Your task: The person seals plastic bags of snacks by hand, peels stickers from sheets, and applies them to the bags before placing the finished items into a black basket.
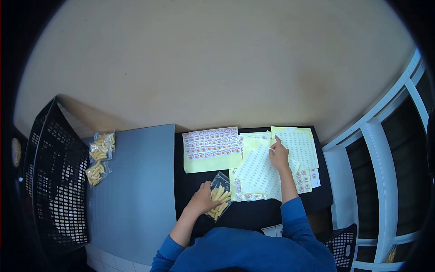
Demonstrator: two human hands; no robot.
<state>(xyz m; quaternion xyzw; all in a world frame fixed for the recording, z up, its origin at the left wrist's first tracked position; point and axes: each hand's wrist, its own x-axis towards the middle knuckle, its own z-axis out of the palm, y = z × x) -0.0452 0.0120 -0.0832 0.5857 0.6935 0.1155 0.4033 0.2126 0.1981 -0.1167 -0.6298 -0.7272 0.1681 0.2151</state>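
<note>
Head: bag (220,195) seems transparent, yellow-filled.

Clear bag (220,195), perhaps snack-filled, beside sheets (259,174)

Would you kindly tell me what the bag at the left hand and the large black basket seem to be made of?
The bag: probably thin, glossy plastic film; pale pieces show through it.
The large black basket: likely rigid moulded plastic, given its regular grid of holes.

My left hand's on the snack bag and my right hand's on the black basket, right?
Not quite: the head view shows your right hand at the label sheets. Your left hand is on the snack bag, as you said.
</note>
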